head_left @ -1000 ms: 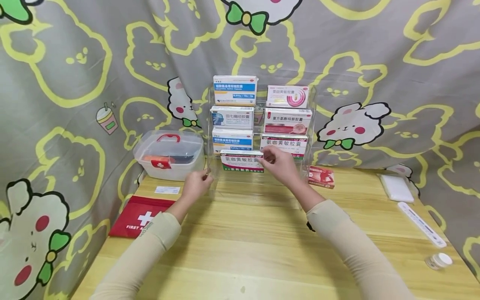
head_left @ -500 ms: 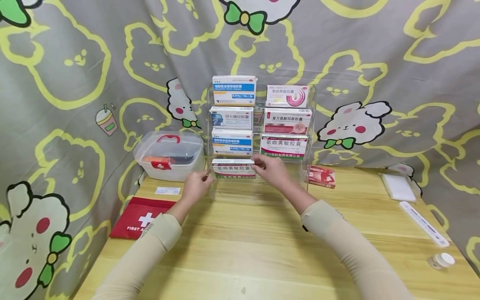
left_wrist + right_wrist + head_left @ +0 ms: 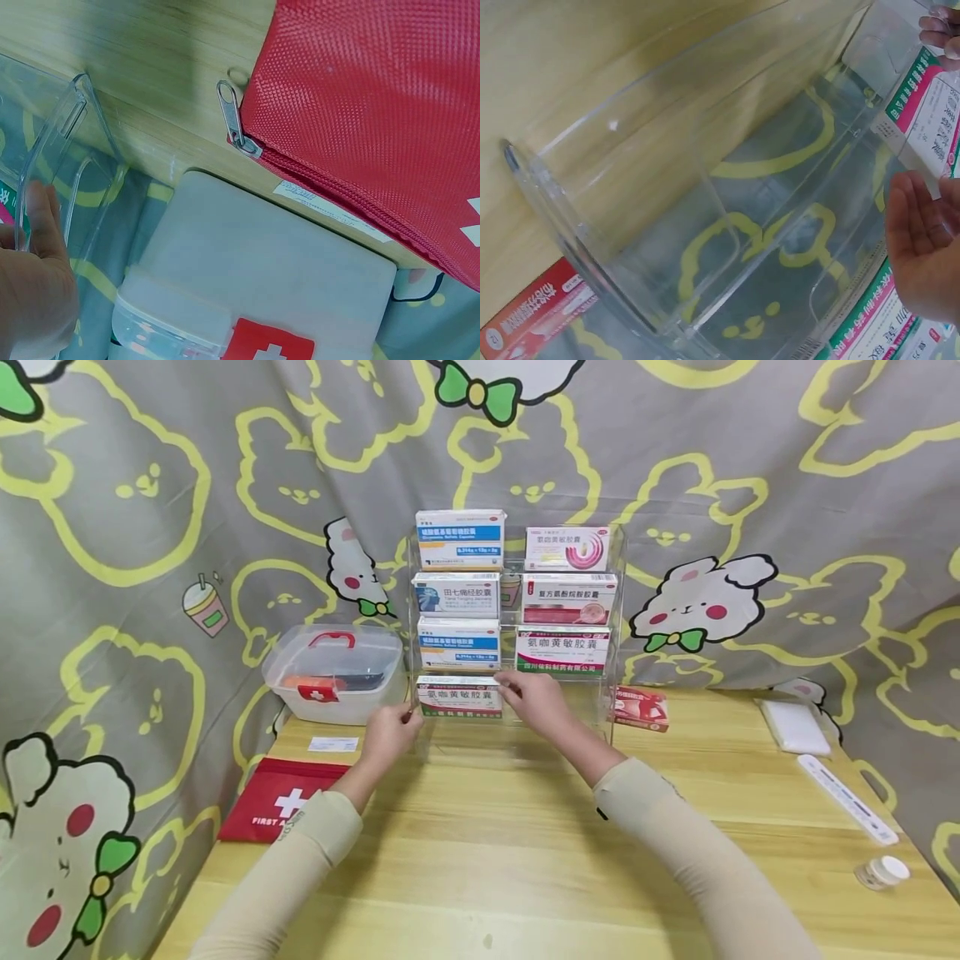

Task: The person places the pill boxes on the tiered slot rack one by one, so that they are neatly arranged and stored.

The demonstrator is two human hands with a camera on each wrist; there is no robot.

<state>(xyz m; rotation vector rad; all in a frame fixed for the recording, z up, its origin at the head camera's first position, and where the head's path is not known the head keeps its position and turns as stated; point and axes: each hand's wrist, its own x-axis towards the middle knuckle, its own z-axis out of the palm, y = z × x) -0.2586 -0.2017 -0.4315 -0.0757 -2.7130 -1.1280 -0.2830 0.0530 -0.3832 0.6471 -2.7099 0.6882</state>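
A clear acrylic display rack (image 3: 585,259) stands on the table with medicine boxes on its tiers in two columns. In the lowest left slot sits a white medicine box (image 3: 459,700) with a green and magenta band. My right hand (image 3: 543,706) pinches this box at its upper right corner. My left hand (image 3: 388,735) grips the rack's left side edge, low down; the left wrist view shows its fingers about the clear wall. Above are a blue-and-white box (image 3: 459,645) and, to the right, another green-banded box (image 3: 562,652).
Left of the rack stand a translucent first-aid case (image 3: 333,681), a paper slip (image 3: 333,744) and a red first-aid pouch (image 3: 277,797). On the right lie a red box (image 3: 641,708), a white pack (image 3: 793,727), a white strip (image 3: 847,800) and a small bottle (image 3: 882,872).
My right hand has carried the green-banded box left and down into the lowest left slot, where it now sits upright. My left hand has stayed on the rack's edge.
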